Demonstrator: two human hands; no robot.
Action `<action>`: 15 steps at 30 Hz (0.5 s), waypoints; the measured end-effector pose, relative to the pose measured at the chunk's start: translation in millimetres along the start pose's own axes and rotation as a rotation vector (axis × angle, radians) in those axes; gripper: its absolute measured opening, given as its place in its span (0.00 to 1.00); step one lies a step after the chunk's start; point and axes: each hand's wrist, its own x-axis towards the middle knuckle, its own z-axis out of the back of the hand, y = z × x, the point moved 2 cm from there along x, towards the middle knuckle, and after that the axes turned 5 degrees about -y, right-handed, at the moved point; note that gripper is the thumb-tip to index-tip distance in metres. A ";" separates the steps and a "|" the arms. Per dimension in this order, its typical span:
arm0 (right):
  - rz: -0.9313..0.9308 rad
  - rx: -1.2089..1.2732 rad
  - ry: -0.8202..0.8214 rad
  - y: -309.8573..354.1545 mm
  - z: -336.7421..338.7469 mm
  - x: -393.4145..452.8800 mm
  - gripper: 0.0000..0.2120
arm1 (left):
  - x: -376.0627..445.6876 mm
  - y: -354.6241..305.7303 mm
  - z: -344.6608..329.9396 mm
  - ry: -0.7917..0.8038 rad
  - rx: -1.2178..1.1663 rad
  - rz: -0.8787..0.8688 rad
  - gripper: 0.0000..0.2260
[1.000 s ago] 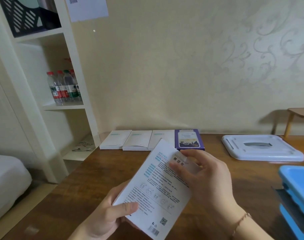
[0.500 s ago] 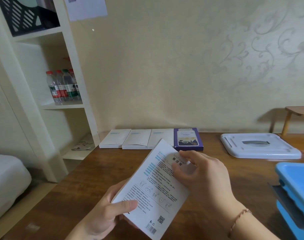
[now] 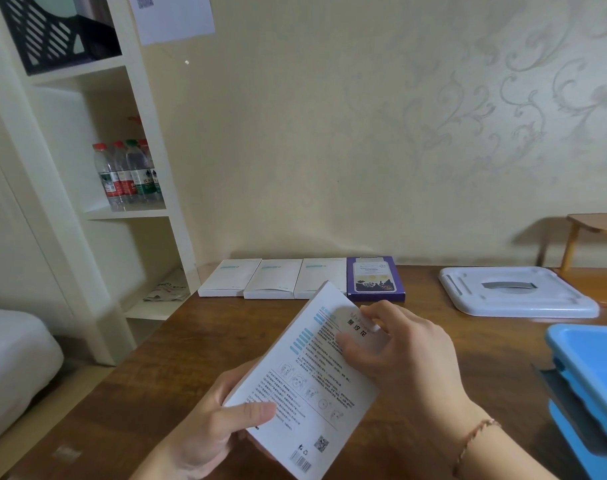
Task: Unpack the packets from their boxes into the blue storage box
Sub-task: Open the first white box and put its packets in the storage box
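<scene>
Head view: our left hand [image 3: 212, 431] grips the white box [image 3: 309, 382] at lower centre; our right hand [image 3: 406, 355] pinches its top flap; the blue storage box [image 3: 593, 368] sits at right.

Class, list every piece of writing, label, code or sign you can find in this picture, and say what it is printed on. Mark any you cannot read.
White box held in both hands: three large Chinese characters near its top, not sharp enough to quote; the small print is unreadable.
Same box: a barcode and a QR code, no digits readable.
Purple box: label text too small.
Three white boxes by the wall: blue marks, blurred.
Water bottles: labels unreadable.
Paper on wall: blurred code.
</scene>
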 end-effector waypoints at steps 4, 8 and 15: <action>-0.028 0.015 0.010 -2.6 -2.0 0.0 0.15 | -0.4 2.3 0.9 -0.008 -0.009 0.005 0.22; -0.030 0.001 0.044 -4.8 -3.7 0.0 0.18 | -0.4 4.6 1.1 -0.016 0.001 -0.001 0.22; -0.157 0.171 0.084 -8.5 -14.4 2.2 0.08 | 3.7 10.7 4.0 -0.068 -0.062 0.025 0.23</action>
